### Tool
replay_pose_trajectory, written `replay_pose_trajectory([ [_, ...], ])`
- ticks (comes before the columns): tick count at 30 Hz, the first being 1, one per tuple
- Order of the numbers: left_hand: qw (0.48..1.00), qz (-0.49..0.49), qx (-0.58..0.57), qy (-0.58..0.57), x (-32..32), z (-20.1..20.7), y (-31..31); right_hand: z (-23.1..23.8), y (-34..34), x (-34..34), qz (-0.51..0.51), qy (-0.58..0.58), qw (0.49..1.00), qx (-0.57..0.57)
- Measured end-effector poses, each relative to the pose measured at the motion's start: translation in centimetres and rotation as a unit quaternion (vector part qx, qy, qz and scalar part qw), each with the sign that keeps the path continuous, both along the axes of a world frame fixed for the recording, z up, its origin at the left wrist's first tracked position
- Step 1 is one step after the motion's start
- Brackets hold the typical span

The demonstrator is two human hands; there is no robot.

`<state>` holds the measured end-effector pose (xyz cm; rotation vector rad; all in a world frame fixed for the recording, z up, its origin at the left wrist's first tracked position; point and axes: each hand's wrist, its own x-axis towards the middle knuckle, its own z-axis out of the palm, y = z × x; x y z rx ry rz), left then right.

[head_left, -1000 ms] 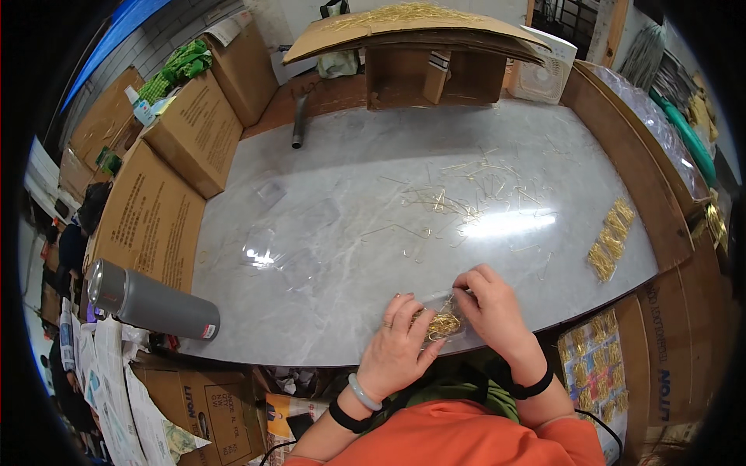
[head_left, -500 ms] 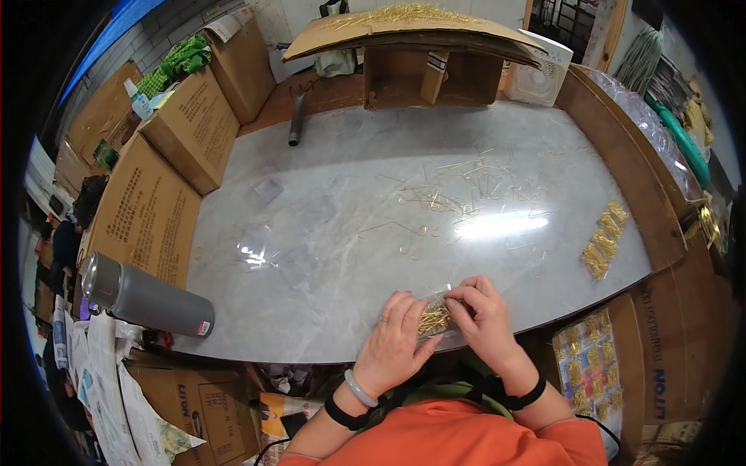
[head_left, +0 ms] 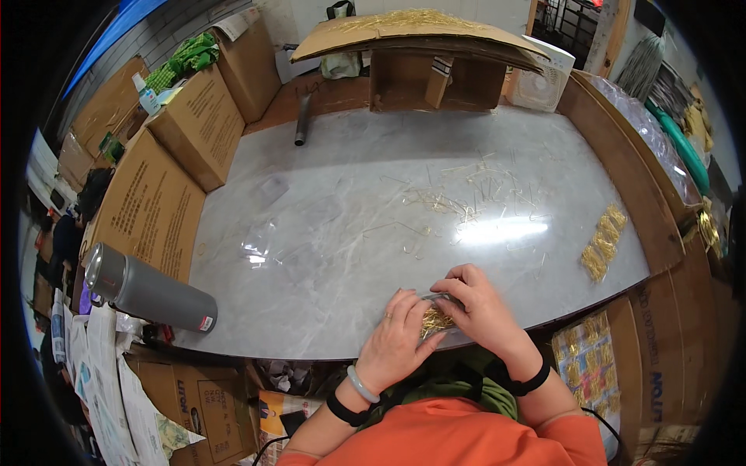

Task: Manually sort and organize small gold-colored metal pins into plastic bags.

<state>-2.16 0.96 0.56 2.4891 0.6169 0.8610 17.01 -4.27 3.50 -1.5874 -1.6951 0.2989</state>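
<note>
At the table's near edge, a small clear plastic pack (head_left: 435,320) filled with gold-coloured wire pieces is held between both hands. My left hand (head_left: 395,335) is closed round its left side, the thumb along the near edge. The fingers of my right hand (head_left: 478,311) bend over the pack's far right edge and grip it; their tips are partly hidden. Beyond the hands, loose gold wire hooks (head_left: 447,203) lie scattered on the grey marbled table (head_left: 326,272). A row of filled gold packs (head_left: 604,242) lies by the right edge.
A grey flask (head_left: 159,293) stands at the left edge. Several cardboard boxes (head_left: 148,210) line the left side. Clear plastic pieces (head_left: 272,188) and a dark tube (head_left: 302,120) lie on the table. Gold wire tops a cardboard shelf (head_left: 423,39). More packs (head_left: 587,361) lie lower right.
My right hand has shifted slightly left and away from me, its fingers now reaching over the pack's far edge. My left hand keeps its hold.
</note>
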Motion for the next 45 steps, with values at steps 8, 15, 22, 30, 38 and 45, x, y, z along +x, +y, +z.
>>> replay_pose_trajectory([
  [8,0.998,0.014,-0.056,-0.022,-0.1,-0.5,-0.2,0.4,-0.3,0.3,0.014,-0.036,0.999,0.006],
  [15,0.997,0.041,-0.055,0.021,-0.2,0.0,-0.9,-0.6,0.0,-0.9,-0.026,-0.093,0.992,0.084],
  [22,0.999,0.03,-0.038,0.011,0.1,-0.5,-0.5,-1.5,0.1,-1.8,-0.07,-0.091,0.988,0.102],
  [30,0.999,0.001,0.0,0.044,-0.1,1.8,1.3,-0.7,-0.9,2.4,-0.041,-0.021,0.999,-0.005],
  [38,0.99,0.131,-0.042,0.02,0.0,2.2,-0.7,-2.0,-5.5,-0.2,-0.177,0.178,0.964,-0.086],
  [45,0.993,0.116,-0.017,-0.013,1.0,0.7,-1.6,-1.5,-5.7,-1.7,-0.153,0.133,0.979,-0.02],
])
